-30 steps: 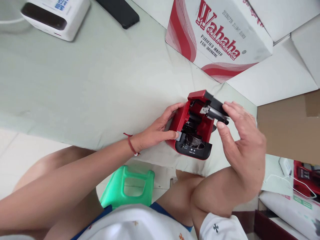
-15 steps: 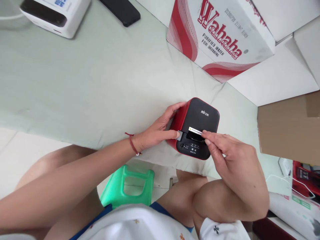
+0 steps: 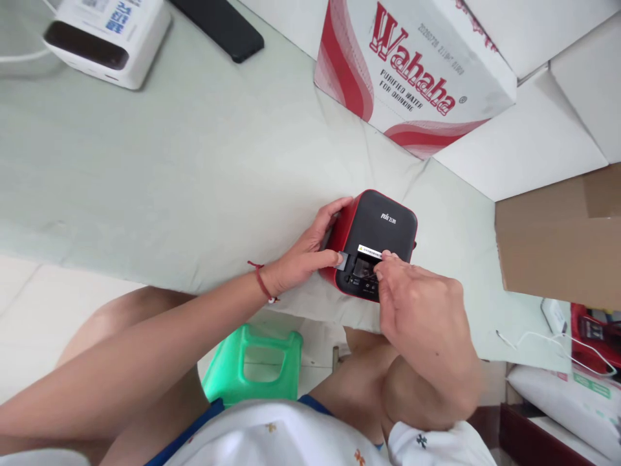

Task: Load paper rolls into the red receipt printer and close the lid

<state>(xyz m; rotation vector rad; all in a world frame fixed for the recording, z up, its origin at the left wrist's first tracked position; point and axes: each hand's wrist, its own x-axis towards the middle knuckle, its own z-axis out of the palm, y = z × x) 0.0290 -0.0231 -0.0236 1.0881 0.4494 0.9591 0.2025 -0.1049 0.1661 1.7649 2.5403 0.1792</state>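
Note:
A red and black box-shaped device (image 3: 383,223) stands on the cloth-covered table near its front edge. My left hand (image 3: 313,249) grips its left side, fingers behind the red wall and thumb on a grey tab at the corner. Over the front right part of the top is my right hand (image 3: 420,294), its fingertips pinched at the end of a white label strip (image 3: 369,251), beside a dark recess. Whatever those fingertips hold, if anything, is too small to make out. Small buttons near the front edge are partly covered by my right hand.
A white device (image 3: 109,45) and a black phone-like object (image 3: 223,29) lie at the back left. The Wahaha carton (image 3: 412,71) stands behind, with white boxes and a brown carton (image 3: 557,239) on the right. Below the table edge is a green stool (image 3: 252,366).
My right hand has moved left and its knuckles have turned over the device, covering more of its front right corner. The view has shifted slightly. My left hand keeps its hold.

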